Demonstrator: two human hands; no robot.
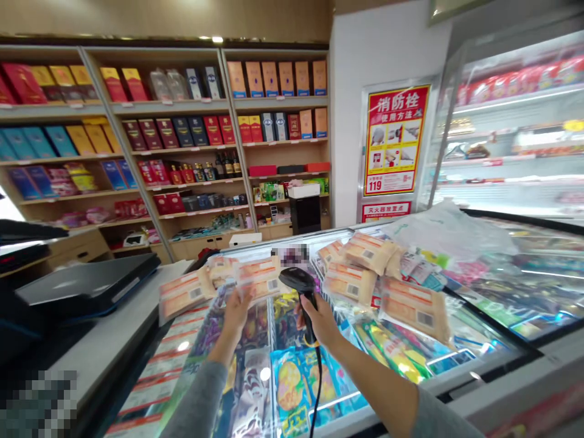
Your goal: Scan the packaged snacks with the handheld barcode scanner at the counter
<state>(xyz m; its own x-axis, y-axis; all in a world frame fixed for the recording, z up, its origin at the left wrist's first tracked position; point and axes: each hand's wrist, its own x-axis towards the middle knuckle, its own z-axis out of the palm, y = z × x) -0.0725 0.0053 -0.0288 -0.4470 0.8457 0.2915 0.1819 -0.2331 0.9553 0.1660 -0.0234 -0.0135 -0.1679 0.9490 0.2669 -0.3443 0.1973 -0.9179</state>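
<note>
Glass-topped freezer — bright packets inside, beige packs on top.

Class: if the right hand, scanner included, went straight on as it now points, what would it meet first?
Most likely the pale packet in the left hand: the right hand and its scanner point up and leftward toward it, though depth is unclear.

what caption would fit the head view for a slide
Left grip holds an orange-printed packet, right grip a black handheld scanner, above a glass-topped display case.
</note>
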